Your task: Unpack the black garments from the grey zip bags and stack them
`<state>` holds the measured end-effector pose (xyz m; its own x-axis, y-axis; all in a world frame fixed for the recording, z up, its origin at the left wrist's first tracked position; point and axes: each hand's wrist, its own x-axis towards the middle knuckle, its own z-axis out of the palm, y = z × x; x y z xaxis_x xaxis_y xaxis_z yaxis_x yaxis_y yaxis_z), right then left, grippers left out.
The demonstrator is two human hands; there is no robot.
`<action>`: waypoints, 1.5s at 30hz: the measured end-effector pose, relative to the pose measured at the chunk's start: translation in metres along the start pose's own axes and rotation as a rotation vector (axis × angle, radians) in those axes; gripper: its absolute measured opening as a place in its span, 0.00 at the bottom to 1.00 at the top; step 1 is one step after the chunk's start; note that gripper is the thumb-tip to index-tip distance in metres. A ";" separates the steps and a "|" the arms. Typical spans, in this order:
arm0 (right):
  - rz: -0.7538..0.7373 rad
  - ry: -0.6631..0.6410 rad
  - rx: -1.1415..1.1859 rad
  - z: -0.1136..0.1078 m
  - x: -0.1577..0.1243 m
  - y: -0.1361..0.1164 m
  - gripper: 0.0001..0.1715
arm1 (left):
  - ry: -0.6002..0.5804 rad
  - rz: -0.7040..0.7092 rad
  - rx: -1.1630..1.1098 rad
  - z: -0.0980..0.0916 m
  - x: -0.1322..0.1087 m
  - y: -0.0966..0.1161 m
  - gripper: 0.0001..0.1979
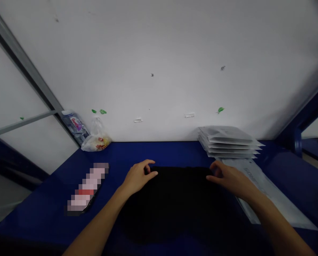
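A dark black piece of fabric [185, 202], probably a garment, lies spread on the blue table in front of me. Its far edge runs roughly straight between my hands, while its near part fades into shadow. My left hand [141, 174] is at the far left corner, thumb and index finger curved and apart. At the far right corner is my right hand [225, 176], its thumb also apart from the bent fingers. I see no fabric pinched in either hand; whether the fingertips touch it is hard to tell.
Several frosted plastic bags [228, 142] are stacked at the back right. A flat frosted bag [268, 192] lies beneath my right forearm. On the left are a pixelated object [88, 188], a knotted plastic bag [96, 138] and a labelled clear package [75, 124]. A white wall [169, 89] stands behind.
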<state>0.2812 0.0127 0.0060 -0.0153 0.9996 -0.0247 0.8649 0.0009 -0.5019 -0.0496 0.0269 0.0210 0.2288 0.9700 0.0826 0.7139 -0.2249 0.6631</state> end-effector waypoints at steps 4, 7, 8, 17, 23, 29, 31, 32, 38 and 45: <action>0.096 0.017 -0.060 0.008 0.004 0.008 0.23 | 0.055 -0.085 0.019 0.018 0.000 -0.001 0.20; 0.061 -0.018 0.139 0.008 0.004 0.005 0.21 | 0.072 -0.110 -0.070 0.024 0.002 -0.001 0.14; 0.052 -0.046 0.221 0.007 0.003 0.004 0.19 | 0.068 -0.120 -0.115 0.024 0.003 -0.001 0.12; 0.089 0.346 0.985 0.007 0.006 -0.006 0.23 | 0.210 -0.132 -0.654 0.014 0.011 -0.003 0.24; -0.168 0.202 0.369 0.024 -0.003 -0.027 0.16 | 0.049 0.084 -0.351 0.021 -0.002 0.005 0.19; -0.404 -0.102 -0.164 0.054 -0.018 -0.039 0.41 | -0.453 0.283 0.250 0.023 -0.016 0.004 0.49; -0.443 -0.142 -0.240 0.059 -0.020 -0.040 0.41 | -0.525 0.271 0.304 0.021 -0.016 0.002 0.53; -0.455 -0.151 -0.259 0.060 -0.021 -0.041 0.41 | -0.547 0.262 0.315 0.019 -0.017 0.001 0.54; -0.462 -0.174 -0.281 0.061 -0.023 -0.045 0.41 | -0.624 0.212 0.344 0.009 -0.018 0.004 0.58; -0.448 -0.148 -0.071 0.059 -0.021 -0.046 0.38 | -0.658 0.172 0.373 0.006 -0.018 0.006 0.59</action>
<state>0.2122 -0.0098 -0.0211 -0.4613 0.8856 0.0547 0.7891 0.4377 -0.4310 -0.0456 0.0075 0.0187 0.6189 0.6905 -0.3744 0.7819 -0.4965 0.3769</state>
